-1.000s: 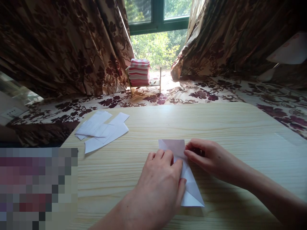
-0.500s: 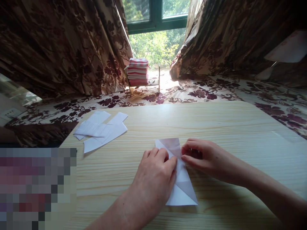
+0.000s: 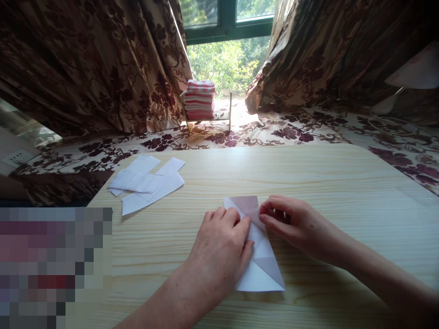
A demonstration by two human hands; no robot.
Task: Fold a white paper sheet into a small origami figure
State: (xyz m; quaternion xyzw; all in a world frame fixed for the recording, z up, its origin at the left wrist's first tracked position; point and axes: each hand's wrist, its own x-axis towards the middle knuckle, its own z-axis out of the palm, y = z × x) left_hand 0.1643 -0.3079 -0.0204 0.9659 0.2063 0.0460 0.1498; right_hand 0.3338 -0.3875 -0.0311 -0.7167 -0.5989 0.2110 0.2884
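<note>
A creased sheet of white paper (image 3: 265,269) lies on the table in front of me, its folds running diagonally across it. My left hand (image 3: 221,240) lies over its left side with the fingers curled and the thumb on the paper, hiding part of the sheet. At the upper right edge, my right hand (image 3: 286,217) has its thumb and fingertips closed together on the paper's border. The other fingers of that hand are bent inward.
Several loose paper pieces (image 3: 151,183) overlap at the left of the wooden table (image 3: 318,169). Beyond it, folded red-and-white cloths (image 3: 199,100) are stacked on a small rack on the floral-covered sill. A lamp (image 3: 416,68) stands at the right. A blurred patch hides the lower left.
The left thumb has shifted down the paper, away from the index finger. My right hand stays at the paper's edge. The whole view has shifted slightly.
</note>
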